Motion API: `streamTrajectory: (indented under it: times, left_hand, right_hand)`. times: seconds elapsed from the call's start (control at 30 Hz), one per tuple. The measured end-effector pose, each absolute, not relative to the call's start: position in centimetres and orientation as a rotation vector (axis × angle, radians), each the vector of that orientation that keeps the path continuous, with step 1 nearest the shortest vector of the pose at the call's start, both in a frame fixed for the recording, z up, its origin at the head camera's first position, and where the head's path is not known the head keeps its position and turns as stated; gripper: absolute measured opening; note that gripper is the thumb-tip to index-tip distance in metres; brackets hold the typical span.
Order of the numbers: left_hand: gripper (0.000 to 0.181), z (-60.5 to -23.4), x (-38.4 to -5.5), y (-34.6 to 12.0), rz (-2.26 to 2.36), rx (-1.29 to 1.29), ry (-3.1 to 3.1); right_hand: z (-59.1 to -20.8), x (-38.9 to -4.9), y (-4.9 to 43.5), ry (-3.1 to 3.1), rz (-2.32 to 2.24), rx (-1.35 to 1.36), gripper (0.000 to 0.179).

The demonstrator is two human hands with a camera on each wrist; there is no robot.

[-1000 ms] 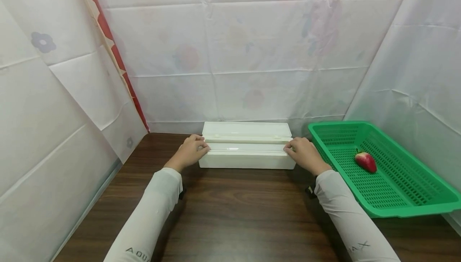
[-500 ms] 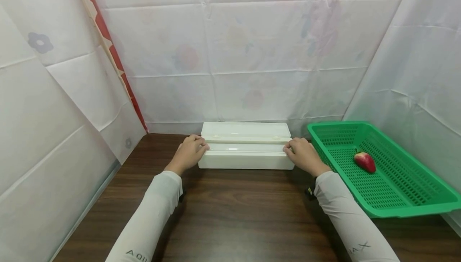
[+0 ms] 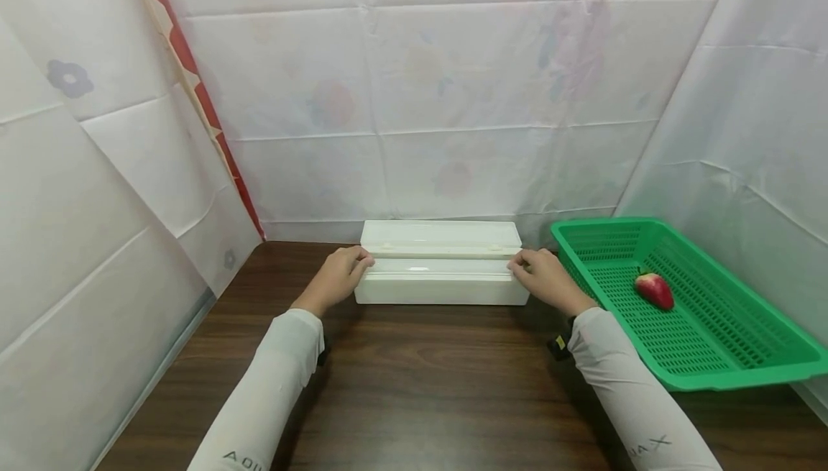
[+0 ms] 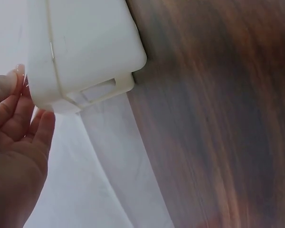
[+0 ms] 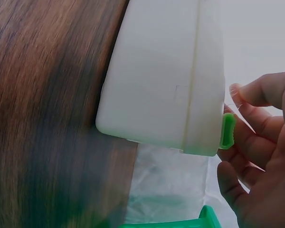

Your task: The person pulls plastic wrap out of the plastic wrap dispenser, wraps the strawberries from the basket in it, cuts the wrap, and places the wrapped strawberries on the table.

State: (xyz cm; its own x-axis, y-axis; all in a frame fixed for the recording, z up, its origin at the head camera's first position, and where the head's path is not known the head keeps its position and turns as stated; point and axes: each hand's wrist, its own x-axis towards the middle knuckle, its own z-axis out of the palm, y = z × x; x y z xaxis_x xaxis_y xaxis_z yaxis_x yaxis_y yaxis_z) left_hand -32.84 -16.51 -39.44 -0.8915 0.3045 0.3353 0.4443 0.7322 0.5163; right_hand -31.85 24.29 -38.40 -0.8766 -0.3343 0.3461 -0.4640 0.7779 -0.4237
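Observation:
A long white cling film dispenser [image 3: 441, 291] lies crosswise on the dark wood table, with a white panel [image 3: 441, 234] along its back. At its left end is my left hand [image 3: 333, 277], thumb and forefinger pinched together at the top edge. In the left wrist view, a glossy clear bit shows at these fingertips. My right hand [image 3: 550, 280] pinches thin clear film [image 5: 235, 97] at the opposite end. Beside the right fingers, a green slider [image 5: 227, 130] sits on the dispenser's top edge. The film between the hands hardly shows against the white.
On the right stands a green plastic basket [image 3: 686, 377] with a red and pale fruit [image 3: 655, 291] in it. White patterned sheets [image 3: 453, 97] hang behind and at both sides. The brown tabletop [image 3: 427, 385] stretches in front of the dispenser.
My left hand has dipped slightly, and its fingers look more drawn together. The right hand keeps nearly the same place. The dispenser, basket and fruit shift only slightly with the head view.

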Motion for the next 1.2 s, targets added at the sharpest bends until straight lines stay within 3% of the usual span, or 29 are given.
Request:
streamTrajectory:
  times: [0.5,0.73,0.97,1.2]
  left_hand:
    - [0.021,-39.53,-33.04,-16.99,-1.044,-0.579,-2.691]
    - [0.024,-39.70,-32.68,-17.19,-1.120,-0.547,-2.725]
    - [0.024,-40.03,-32.66,-17.31,-1.086,-0.525,-2.681]
    - [0.022,-39.98,-32.44,-17.25,-1.140,-0.496,-2.683]
  right_hand:
    - [-38.34,-31.95,24.66,-2.739,0.967,0.624,0.019]
    - [-38.70,-31.80,24.44,-2.748,1.031,0.616,0.011]
    - [-38.65,-31.93,24.52,-2.779,1.009,0.579,0.030]
    - [-38.72,-32.06,24.69,-2.802,1.013,0.492,0.022]
